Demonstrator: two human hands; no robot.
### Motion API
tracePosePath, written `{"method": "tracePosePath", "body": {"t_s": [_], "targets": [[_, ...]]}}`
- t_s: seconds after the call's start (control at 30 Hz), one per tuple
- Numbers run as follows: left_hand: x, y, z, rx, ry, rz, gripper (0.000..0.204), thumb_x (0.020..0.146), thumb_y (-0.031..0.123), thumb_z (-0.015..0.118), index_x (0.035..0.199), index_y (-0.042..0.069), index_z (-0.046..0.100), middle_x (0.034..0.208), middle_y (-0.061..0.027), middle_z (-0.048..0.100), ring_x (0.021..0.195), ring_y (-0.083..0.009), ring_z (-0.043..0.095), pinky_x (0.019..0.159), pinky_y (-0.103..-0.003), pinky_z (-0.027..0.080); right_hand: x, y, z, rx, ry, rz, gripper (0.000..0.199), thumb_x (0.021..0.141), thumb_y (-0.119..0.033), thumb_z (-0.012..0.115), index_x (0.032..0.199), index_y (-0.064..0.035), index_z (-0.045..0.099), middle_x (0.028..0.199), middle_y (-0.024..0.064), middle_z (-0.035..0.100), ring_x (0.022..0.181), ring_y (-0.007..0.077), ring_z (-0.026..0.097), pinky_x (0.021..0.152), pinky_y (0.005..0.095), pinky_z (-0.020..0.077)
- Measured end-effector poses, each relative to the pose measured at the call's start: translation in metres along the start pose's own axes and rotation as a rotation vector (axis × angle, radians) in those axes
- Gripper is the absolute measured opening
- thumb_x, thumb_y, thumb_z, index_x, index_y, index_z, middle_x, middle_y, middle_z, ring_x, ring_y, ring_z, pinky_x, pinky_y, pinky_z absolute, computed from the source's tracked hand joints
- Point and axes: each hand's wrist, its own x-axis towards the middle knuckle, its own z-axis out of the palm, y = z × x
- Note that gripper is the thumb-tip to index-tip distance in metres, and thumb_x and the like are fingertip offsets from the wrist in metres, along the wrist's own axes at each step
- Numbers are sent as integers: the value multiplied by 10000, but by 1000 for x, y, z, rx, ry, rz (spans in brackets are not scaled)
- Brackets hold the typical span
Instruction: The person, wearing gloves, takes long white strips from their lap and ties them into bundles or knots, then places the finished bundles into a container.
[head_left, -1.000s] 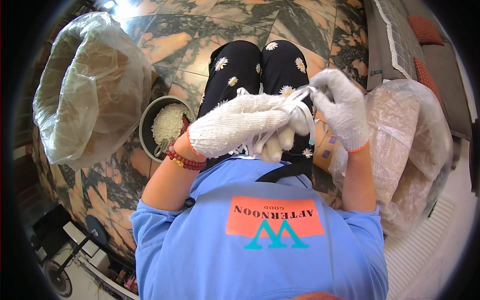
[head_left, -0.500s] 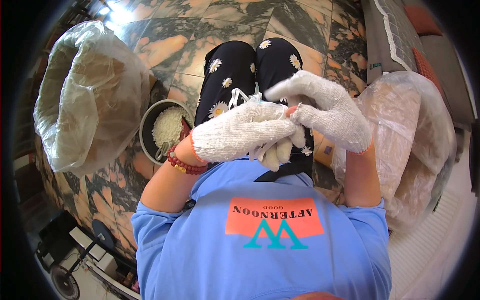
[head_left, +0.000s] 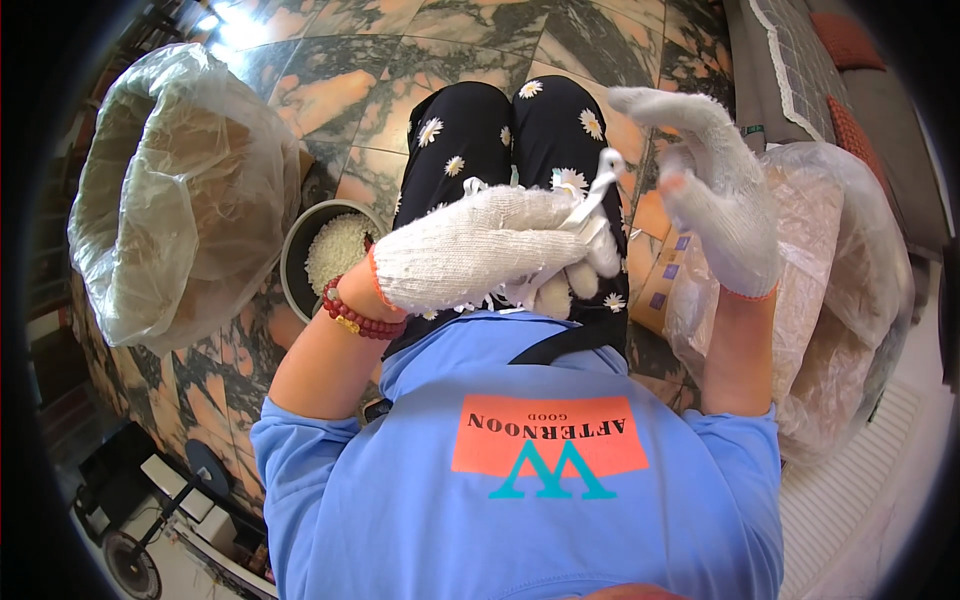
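White knitted gloves with orange cuffs cover both of my hands. Above my lap, my left hand (head_left: 480,250) is closed around a bunch of thin white strips (head_left: 600,185). One strip sticks up past the fingertips, and more ends show around the edges of the palm; the glove hides the rest. To the right and apart from the strips, my right hand (head_left: 722,190) is raised with fingers stretched and thumb apart. It holds nothing, and its thumb tip looks bare though slightly blurred.
A grey bucket (head_left: 291,270) holding white pellets (head_left: 338,248) stands left of my knees. Beyond it is a large translucent plastic bag (head_left: 190,190). Another clear bag (head_left: 800,240) sits at right, beside a small brown box (head_left: 658,285) and a grey sofa (head_left: 755,80).
My right hand has moved up and right, away from my left hand, and its fingers have spread. A white strip now stands up from my left hand's fingertips.
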Motion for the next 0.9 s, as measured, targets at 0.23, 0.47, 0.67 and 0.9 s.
{"method": "tracePosePath", "body": {"t_s": [0.23,0.47,0.67,0.9], "targets": [[-4,-2,-4,444,6,199,296,1062,272,531,1081,17,681,722,-13,624,602,-84,568,596,-240,464,0,-6,18,90,-602,45,527,831,-164,835,1300,-58,617,1015,55,698,744,106,603,656,226,469],[-16,-32,-3,86,-55,15,296,1069,243,500,982,10,662,733,-4,607,640,-78,526,568,-230,409,-22,15,5,340,-340,141,236,992,-177,647,827,-9,660,996,128,679,683,145,618,791,293,495],[-4,-31,24,-89,4,-38,275,1085,236,470,996,25,622,762,-19,603,686,-102,592,612,-241,448,-34,14,48,1160,-147,312,360,1070,-358,512,866,-63,556,783,73,543,661,166,609,753,335,538],[-30,-43,41,-161,-91,-250,311,1108,255,421,933,40,561,702,4,507,617,-90,525,669,-257,491,-16,-14,21,1084,435,671,409,1113,-325,402,738,-163,382,564,-51,270,421,83,244,374,268,287]]}}
